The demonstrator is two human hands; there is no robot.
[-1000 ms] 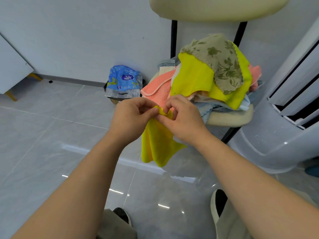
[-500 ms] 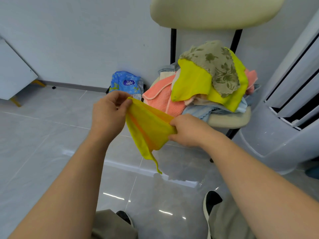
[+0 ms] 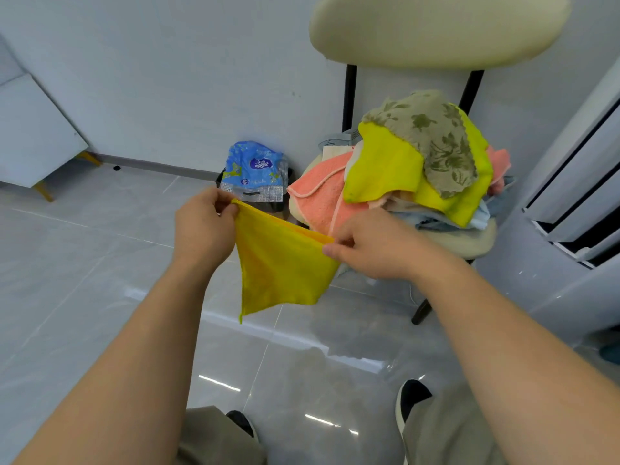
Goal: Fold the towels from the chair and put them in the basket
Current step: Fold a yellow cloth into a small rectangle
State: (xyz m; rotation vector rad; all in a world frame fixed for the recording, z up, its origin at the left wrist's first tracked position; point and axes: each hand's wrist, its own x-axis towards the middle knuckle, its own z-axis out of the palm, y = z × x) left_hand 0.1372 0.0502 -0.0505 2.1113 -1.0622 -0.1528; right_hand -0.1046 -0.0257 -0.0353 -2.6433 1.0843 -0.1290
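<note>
Glossy grey floor [image 3: 84,280] meets pale wall [image 3: 167,78]; perhaps an air conditioner [image 3: 553,290] stands right.

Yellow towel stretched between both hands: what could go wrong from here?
The left hand and right hand each pinch only a corner of the yellow towel; a slipped grip would likely drop it onto the floor.
The towel pile is heaped and overhangs the chair seat close to the right hand; a brush might topple it.

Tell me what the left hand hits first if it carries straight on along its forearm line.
Likely the blue printed plastic pack on the dark basket, beyond the left hand, which pinches a corner of the yellow cloth towel. Depth is unclear.
</note>
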